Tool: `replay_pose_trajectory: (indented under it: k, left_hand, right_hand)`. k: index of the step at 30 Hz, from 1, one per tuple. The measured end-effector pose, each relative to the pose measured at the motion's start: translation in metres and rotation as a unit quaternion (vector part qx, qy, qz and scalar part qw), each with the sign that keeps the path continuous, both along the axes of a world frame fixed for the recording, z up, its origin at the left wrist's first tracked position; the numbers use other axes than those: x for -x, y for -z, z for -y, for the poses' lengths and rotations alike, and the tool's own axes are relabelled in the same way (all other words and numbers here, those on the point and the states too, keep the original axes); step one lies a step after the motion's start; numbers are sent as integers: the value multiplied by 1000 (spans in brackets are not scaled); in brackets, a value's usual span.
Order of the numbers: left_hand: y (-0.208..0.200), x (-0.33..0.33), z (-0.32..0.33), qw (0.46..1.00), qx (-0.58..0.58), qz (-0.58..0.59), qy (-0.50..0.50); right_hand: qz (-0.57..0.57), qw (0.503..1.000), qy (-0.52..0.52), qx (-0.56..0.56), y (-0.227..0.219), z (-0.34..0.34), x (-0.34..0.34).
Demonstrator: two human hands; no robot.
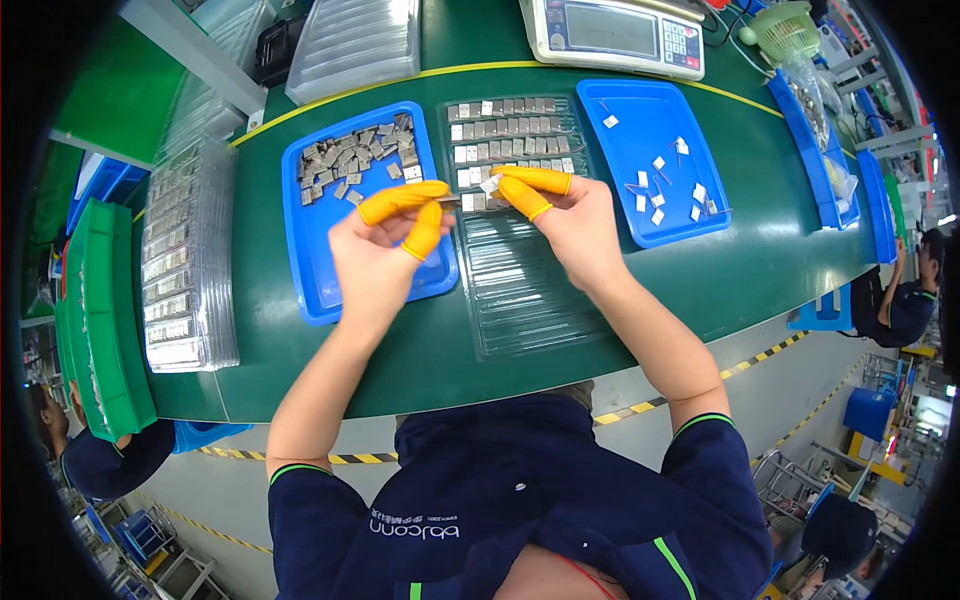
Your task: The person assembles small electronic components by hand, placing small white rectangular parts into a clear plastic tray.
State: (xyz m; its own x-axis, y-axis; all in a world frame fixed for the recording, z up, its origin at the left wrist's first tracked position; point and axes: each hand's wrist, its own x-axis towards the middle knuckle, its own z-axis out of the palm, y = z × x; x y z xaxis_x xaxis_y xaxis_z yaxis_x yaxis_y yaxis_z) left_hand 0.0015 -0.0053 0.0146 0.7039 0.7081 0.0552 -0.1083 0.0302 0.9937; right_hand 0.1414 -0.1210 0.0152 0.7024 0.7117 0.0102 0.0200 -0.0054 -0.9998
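Yellow finger cots cover the thumb and forefinger of both hands. My left hand [385, 235] pinches a small grey metal piece [450, 202], mostly hidden by the fingertips. Facing it, my right hand [575, 215] holds a small white square piece [489, 185] between thumb and forefinger. Both hands are over a clear ribbed plastic tray [520, 310], whose far part carries rows of small metal pieces with white squares [510, 127]. To the left, a blue tray [318, 275] contains many loose metal pieces [350, 155]. A second blue tray [630, 105] on the right has several white squares with thin leads [658, 199].
A stack of filled clear trays [190, 260] stands at the left, beside green bins [105, 310]. Behind are stacked empty clear trays [355, 45] and a digital scale [615, 35]. Blue bins [815, 150] line the right edge. Other people sit at both sides.
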Motion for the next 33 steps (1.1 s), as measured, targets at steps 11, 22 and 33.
replay_pose_trajectory:
  k: [11,22,33]
  left_hand:
    - [11,3,7,989,150,2,14]
    - [12,1,10,995,100,-8,15]
    - [6,10,-9,976,132,-50,165]
  right_hand:
    - [-125,989,-49,-59,9,2,18]
    - [-25,997,-70,-19,14,5,14]
    - [-230,941,-243,42,-1,9,-9]
